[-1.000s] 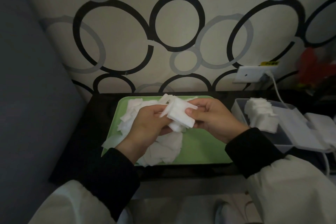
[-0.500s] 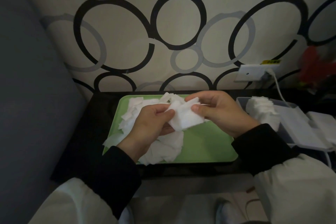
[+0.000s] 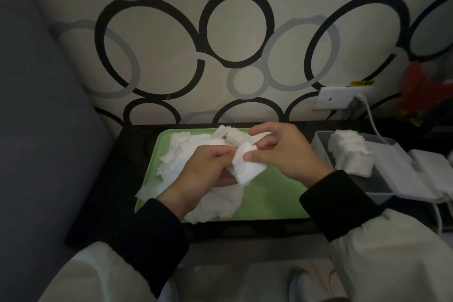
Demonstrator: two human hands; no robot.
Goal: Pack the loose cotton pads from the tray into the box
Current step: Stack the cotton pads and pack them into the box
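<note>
Both hands meet over the middle of the green tray [image 3: 277,200], which lies on the dark counter [image 3: 115,179] in the centre of the frame. The left hand [image 3: 208,170] has its fingers curled around a small bundle of cotton pads [image 3: 247,169], gripping it from the lower left. The right hand [image 3: 288,154] pinches the same bundle at its upper edge, with the thumb laid on the top pad and the forefinger lifted clear above it. The bundle is held just above the tray, tilted down toward the right. Under and behind the hands, the loose pads [image 3: 182,154] lie in an untidy heap over the left half of the tray, and one hangs over its left rim; the right half shows bare green. Just right of the tray stands the box [image 3: 321,141], pale and open, with a neat stack of pads [image 3: 350,152] in its far end. On the patterned wall above it sit a white socket [image 3: 337,98] and its cable [image 3: 372,121].
</note>
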